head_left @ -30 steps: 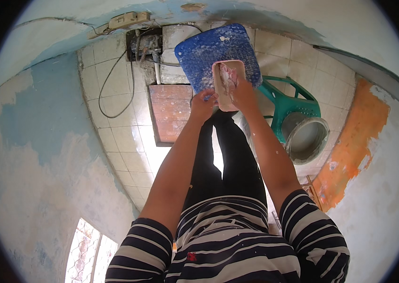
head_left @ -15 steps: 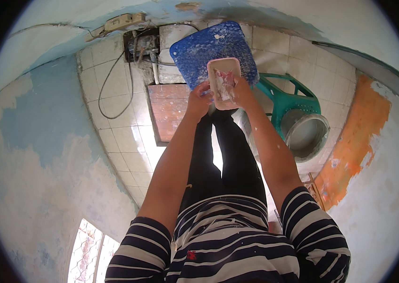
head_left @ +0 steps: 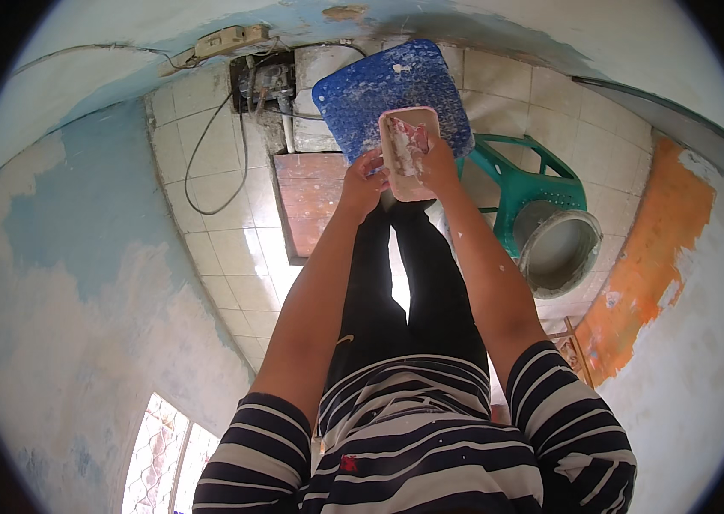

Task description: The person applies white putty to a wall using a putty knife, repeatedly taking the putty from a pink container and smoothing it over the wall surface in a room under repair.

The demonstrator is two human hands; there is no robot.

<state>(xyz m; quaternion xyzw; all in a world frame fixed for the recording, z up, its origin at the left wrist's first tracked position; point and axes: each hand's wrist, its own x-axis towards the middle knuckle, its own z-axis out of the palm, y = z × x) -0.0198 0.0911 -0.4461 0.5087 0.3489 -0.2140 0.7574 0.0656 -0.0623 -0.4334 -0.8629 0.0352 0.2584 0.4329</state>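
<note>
My left hand (head_left: 365,177) grips the near left side of a shallow oblong tray (head_left: 391,164), beige with a pinkish rim. Inside it, white paste clings to the bottom and to a reddish flat piece (head_left: 418,134) that looks like a putty scraper. My right hand (head_left: 438,167) reaches over the tray's right rim with its fingers closed on that piece. Most of those fingers are hidden behind the back of the hand. The tray is held up above a blue, paste-spattered stool top (head_left: 379,86).
On the right, a green plastic stool (head_left: 533,184) stands by a bucket (head_left: 560,253) of greyish material. A reddish-brown board (head_left: 315,193) lies left of my legs. Beyond it are a looped cable (head_left: 186,184) and a dirty pump-like machine (head_left: 263,83). Patchy walls flank the tiled floor.
The reddish piece has shifted toward the far right end of the tray and turned slightly. My left hand keeps its hold, and the whole view has drifted a little.
</note>
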